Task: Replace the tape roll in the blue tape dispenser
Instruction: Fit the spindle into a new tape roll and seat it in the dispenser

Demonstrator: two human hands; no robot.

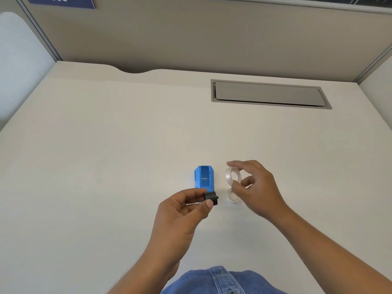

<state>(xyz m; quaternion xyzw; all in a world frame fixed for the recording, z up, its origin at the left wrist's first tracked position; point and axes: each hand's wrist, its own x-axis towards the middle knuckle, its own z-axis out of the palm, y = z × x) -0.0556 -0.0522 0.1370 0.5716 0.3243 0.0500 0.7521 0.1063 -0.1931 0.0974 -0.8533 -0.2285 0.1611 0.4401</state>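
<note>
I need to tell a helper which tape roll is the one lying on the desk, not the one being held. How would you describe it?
Start at the blue tape dispenser near the middle of the white desk. Just to its right, under the right hand, a small pale tape roll lies flat on the desk. The other roll is larger and held up, tilted, in that hand's fingers.
</note>
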